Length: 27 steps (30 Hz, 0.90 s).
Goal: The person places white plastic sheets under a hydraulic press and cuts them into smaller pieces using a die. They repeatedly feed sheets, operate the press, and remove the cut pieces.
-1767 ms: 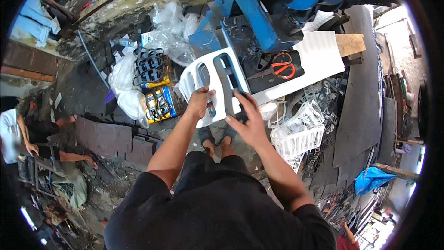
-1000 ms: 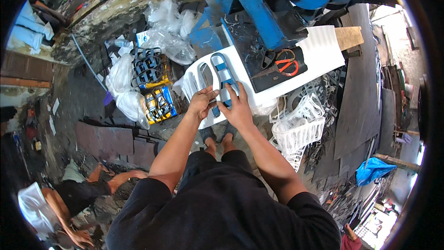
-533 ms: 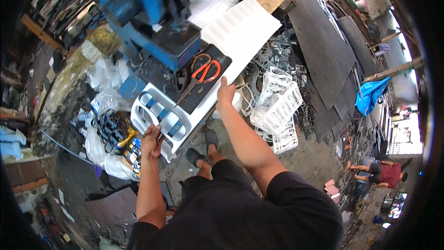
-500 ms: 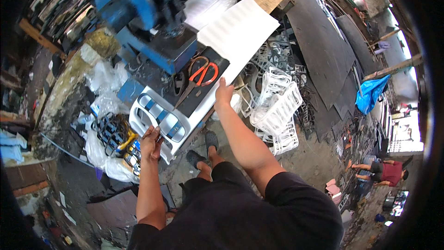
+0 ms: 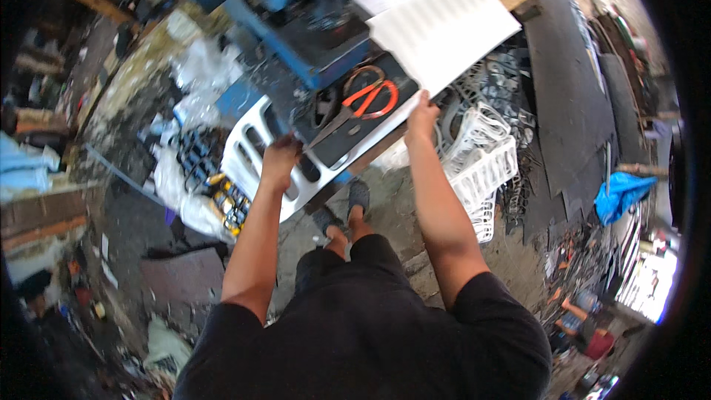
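Observation:
A long white sheet (image 5: pixel 452 33) lies across the bench, its near-left end cut through with long slots. At a strip between those slots, the blurred fingers of my left hand (image 5: pixel 280 164) are closed on the sheet. My right hand (image 5: pixel 421 120) pinches the sheet's right edge, thumb on top. Between my hands, large scissors (image 5: pixel 368 101) with orange handles rest on a dark pad (image 5: pixel 396 72), blades toward my left hand.
A blue machine (image 5: pixel 296 44) stands at the bench's far side. White slotted offcuts (image 5: pixel 485 152) are heaped at right. Clear plastic bags (image 5: pixel 204 67) and dark straps with yellow parts (image 5: pixel 226 204) lie at left. A person (image 5: pixel 592 337) is at lower right.
My left hand has moved from the sheet's near-left corner onto its slotted part. The slotted end looks shifted and turned. My right hand stays at the right edge; the whole view has swung.

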Motion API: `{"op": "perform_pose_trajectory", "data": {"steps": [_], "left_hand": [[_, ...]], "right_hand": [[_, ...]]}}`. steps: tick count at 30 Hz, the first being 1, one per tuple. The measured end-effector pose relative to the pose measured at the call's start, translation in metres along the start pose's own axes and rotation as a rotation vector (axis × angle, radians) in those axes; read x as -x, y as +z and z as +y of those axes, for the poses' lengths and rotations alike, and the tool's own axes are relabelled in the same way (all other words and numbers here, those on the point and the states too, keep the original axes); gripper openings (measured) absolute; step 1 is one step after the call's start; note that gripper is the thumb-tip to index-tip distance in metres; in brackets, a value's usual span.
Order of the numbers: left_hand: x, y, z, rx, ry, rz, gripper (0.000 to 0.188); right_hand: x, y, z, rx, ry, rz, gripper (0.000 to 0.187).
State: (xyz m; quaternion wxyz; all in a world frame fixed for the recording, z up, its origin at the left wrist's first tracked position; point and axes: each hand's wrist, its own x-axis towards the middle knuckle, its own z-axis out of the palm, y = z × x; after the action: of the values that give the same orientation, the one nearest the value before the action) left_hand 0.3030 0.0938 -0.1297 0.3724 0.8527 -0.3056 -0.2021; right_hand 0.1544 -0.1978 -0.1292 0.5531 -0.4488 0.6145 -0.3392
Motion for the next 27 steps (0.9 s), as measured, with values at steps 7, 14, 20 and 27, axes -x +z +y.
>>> {"op": "perform_pose_trajectory", "data": {"steps": [7,14,20,27], "left_hand": [[-0.114,-0.045,0.008,-0.222,0.136,0.241,0.026],[-0.127,-0.048,-0.001,-0.260,0.236,0.076,0.026],[-0.128,-0.049,-0.025,-0.234,0.325,0.277,0.025],[-0.042,0.024,0.002,0.498,-0.321,0.382,0.027]], "right_hand": [[0.139,-0.037,0.047,-0.240,0.500,-0.487,0.013],[0.140,0.001,0.034,-0.180,0.476,-0.526,0.009],[0.150,0.002,0.022,-0.179,0.511,-0.556,0.008],[0.140,-0.020,0.021,-0.210,0.294,-0.383,0.013]]}}
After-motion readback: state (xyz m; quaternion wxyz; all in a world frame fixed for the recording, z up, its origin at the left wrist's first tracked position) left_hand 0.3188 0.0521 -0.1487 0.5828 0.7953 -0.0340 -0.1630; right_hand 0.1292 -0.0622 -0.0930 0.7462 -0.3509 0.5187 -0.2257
